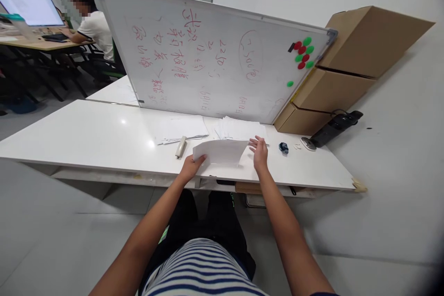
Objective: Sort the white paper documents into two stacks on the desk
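Note:
A sheet of white paper (222, 151) stands curved above the desk's front edge. My left hand (190, 167) pinches its lower left corner, thumb on the near face. At the sheet's right end, my right hand (260, 151) has its fingers spread apart; its fingertips are close to the edge, and whether they touch it I cannot make out. Behind the sheet lie two loose piles of white paper, a left pile (183, 128) and a right pile (239, 127). A slim beige stapler-like object (181, 147) rests left of the sheet.
A whiteboard (222, 64) with red writing and magnets leans behind the white desk (86, 134). On the right are stacked cardboard boxes (333, 88), a black bottle (336, 127), a computer mouse (308, 144) and a small dark blue object (283, 148). Another person (100, 32) sits far left.

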A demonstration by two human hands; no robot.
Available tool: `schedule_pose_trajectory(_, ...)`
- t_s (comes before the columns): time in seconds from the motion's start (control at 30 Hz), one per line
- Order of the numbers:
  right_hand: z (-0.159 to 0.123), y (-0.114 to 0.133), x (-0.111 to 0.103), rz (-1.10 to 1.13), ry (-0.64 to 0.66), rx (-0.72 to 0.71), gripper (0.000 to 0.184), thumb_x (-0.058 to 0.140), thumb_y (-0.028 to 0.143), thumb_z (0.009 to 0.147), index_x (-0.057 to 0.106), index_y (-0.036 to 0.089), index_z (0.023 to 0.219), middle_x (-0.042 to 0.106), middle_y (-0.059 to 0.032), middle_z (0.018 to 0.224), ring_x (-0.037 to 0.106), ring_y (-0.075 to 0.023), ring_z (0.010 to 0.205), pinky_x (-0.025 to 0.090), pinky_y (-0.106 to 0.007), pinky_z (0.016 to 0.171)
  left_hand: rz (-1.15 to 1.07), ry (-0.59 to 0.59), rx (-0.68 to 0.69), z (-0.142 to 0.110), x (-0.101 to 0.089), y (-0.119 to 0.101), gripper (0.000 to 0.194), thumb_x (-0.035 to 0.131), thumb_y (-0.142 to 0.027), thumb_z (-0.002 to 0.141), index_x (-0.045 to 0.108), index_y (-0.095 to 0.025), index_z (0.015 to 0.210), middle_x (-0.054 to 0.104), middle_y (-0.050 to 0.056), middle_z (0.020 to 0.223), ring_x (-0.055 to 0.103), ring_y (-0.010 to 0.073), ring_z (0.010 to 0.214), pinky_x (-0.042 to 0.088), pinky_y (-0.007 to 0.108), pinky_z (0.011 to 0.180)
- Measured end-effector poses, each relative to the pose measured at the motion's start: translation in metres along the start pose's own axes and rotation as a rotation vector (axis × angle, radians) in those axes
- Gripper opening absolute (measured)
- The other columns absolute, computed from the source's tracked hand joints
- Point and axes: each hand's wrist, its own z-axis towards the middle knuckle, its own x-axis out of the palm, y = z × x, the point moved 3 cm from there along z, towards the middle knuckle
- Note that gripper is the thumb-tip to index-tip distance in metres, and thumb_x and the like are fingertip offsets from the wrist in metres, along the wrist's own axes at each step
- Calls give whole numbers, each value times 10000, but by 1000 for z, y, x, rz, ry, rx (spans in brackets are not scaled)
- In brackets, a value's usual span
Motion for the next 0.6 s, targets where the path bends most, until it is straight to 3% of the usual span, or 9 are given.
schedule_pose_trajectory(0.1,28,-9,-6,-468,22,-204,466,330,324,909,460,153,1322,523,-136,1339,467,-229,1244,357,-411,1045,-8,1,-5,0,-1,1,509,638,-565,718,698,-109,935,711,103,933,637,270,901,486,332,750)
schedule_pose_trajectory(0.17,41,-17,-3,-753,178,-309,486,366,175,866,449,151,1345,435,-120,1431,349,-225,1341,296,-398,1088,-16,3,3,-1,-1,1,503,640,-560,718,702,-112,939,712,97,926,638,266,894,487,334,756)
schedule_pose_trajectory(0.23,49,-25,-1,-945,315,-342,555,370,92,837,400,167,1386,418,-116,1448,326,-231,1358,270,-417,1090,-29,9,4,-1,-1,2,497,644,-557,716,706,-116,936,714,94,923,638,266,899,490,340,767)
schedule_pose_trajectory(0.33,56,-34,-2,-1058,392,-340,627,404,105,842,274,163,1453,586,-160,1268,492,-255,1217,317,-437,1024,-57,-11,-16,-1,-1,2,486,653,-555,715,709,-118,922,718,99,928,640,273,922,495,355,793)
schedule_pose_trajectory(0.47,58,-35,-8,-1086,354,-355,638,416,192,880,200,139,1478,689,-155,996,606,-269,998,397,-407,895,-119,-74,-47,0,-2,3,482,686,-545,694,712,-117,914,722,108,944,647,278,938,507,358,791)
schedule_pose_trajectory(0.6,57,-32,-9,-1085,342,-454,618,412,222,896,211,136,1473,642,-169,1135,576,-265,1065,396,-391,912,-114,-76,-70,1,-2,2,470,703,-543,676,717,-118,876,728,106,907,658,276,906,516,352,759)
